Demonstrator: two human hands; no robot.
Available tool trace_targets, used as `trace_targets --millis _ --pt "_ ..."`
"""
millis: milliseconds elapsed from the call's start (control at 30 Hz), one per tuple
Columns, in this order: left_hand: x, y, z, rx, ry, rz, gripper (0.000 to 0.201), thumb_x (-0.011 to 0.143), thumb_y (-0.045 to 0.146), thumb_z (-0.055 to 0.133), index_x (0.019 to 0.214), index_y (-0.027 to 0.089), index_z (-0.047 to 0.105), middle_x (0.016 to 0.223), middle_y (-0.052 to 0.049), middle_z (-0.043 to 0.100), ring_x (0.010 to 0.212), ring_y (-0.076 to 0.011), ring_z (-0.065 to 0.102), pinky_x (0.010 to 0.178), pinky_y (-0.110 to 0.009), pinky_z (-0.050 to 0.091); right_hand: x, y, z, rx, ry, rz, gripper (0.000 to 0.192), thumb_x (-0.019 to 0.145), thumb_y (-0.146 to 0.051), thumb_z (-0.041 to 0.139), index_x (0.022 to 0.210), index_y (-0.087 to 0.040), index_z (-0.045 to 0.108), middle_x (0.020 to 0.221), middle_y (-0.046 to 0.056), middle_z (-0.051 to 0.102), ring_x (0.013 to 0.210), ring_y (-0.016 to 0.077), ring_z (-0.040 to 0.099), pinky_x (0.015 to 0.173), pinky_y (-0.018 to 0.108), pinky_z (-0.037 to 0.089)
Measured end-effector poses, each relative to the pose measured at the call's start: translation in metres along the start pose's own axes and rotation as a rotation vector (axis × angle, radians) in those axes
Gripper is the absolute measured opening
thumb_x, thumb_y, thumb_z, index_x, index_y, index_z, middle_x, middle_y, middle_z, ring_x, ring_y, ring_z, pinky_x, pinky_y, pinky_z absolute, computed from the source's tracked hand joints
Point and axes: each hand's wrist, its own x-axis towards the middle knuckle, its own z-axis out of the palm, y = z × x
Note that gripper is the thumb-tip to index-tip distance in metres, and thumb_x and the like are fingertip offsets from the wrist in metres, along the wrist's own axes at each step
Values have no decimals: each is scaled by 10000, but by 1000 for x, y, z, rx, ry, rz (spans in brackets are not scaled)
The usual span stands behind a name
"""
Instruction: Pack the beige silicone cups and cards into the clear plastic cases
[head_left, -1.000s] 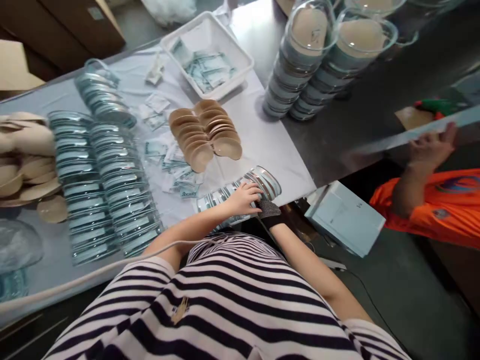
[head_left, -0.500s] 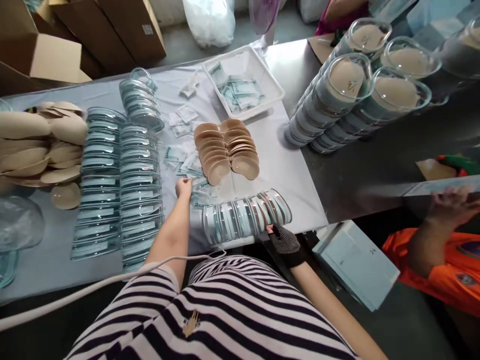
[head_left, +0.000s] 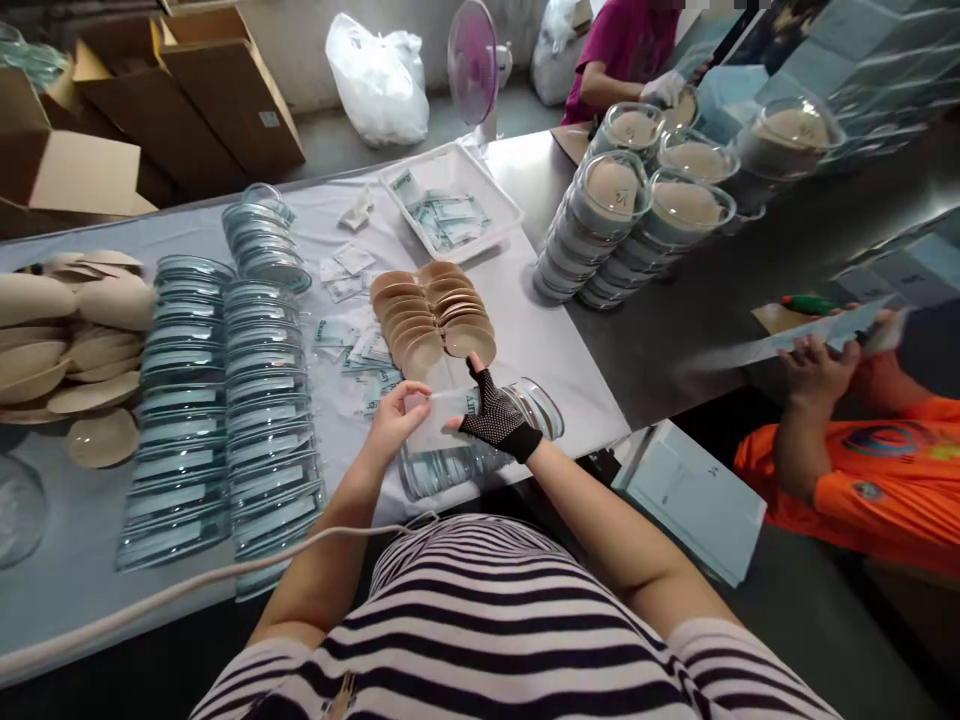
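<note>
Pinching left end of a packet (head_left: 444, 408) with left hand (head_left: 400, 418), with thumb against fingers. Touching the packet's lettered right end with right hand (head_left: 496, 412), in a dark dotted glove with bare fingertips. Spreading thumb and index there, with index pointed at front of the tan pads (head_left: 433, 318). Can't tell from here whether clamping with the right or only steadying; too small and partly covered.

Holding the packet above a near-edge row of clear cases (head_left: 426, 474), in front of the pads. Seeing those pads in two overlapping columns on the white cloth (head_left: 559, 375). Just left of them, seeing loose packets (head_left: 352, 345); behind, a white basket (head_left: 484, 240) with more packets inside.

Further left, counting two long columns of clear cases (head_left: 268, 400), then a pile of pale pads (head_left: 67, 330). To the right, on dark metal table (head_left: 637, 335), seeing stacked round containers (head_left: 562, 240).

At far right, making out a co-worker's hand (head_left: 817, 372) on a blurred flat sheet (head_left: 772, 346). At back, noting another person's white-gloved hand (head_left: 664, 88) at a container.
</note>
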Motion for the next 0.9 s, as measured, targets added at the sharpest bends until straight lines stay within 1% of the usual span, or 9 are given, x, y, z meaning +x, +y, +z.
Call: trace_targets --millis 133,200,300,367,533,633,700,767,900 --pt "1 9 8 -92 -145 -2 417 696 424 808 1028 204 685 880 -30 664 769 -155 615 670 -241 485 1 -12 -5 -112 -228 22 364 729 -364 758 1037 -180 701 992 85 731 941 253 683 884 382 524" --pt "4 1 13 -240 -87 2 610 658 510 822 1167 230 635 914 -34 666 802 -165 628 703 -257 499 -5 -11 -3 -107 -119 132 218 788 -372 690 853 -165 701 835 72 724 798 229 673 798 361 523" --pt "3 -16 30 -260 -58 -52 555 687 611 760 1040 194 663 888 -57 676 815 -198 643 739 -316 523 -15 -1 4 87 123 250 261 788 -425 664 856 -174 685 850 64 720 821 216 655 789 343 517" --pt "-1 -22 41 -82 -62 -15 419 755 586 711 836 176 677 896 -78 685 864 -226 649 812 -373 528 -24 12 6 238 152 300 296 765 -470 668 844 -185 678 835 55 712 832 213 648 794 341 520" --pt "-12 -8 61 257 -18 323 315 814 439 704 633 198 613 1261 -108 648 1310 -307 494 1076 -478 410 -50 40 -6 670 -88 496 381 788 -553 629 796 -172 653 785 63 691 761 203 656 728 341 554" --pt "-8 -2 77 220 -22 278 264 861 421 654 690 221 630 959 -74 724 1003 -250 657 934 -419 500 -55 46 -15 760 -88 513 432 827 -577 580 1000 -188 652 911 91 716 825 234 688 718 376 581" --pt "7 -7 91 189 29 183 257 857 441 648 721 224 632 754 -28 678 756 -202 642 773 -348 523 -51 48 -21 648 85 451 410 814 -555 588 1043 -217 626 967 80 711 873 230 686 748 365 582" --pt "38 -17 102 165 79 146 295 873 467 601 718 217 610 697 -15 636 693 -185 608 713 -317 511 -45 49 -27 424 231 405 322 781 -506 614 918 -215 623 878 60 696 820 218 670 738 340 573" --pt "135 -36 107 434 81 266 200 895 319 522 986 204 659 1037 -96 682 1081 -241 603 1001 -384 444 -39 57 -46 128 354 355 240 843 -429 527 822 -205 612 812 50 674 783 201 645 747 324 551"
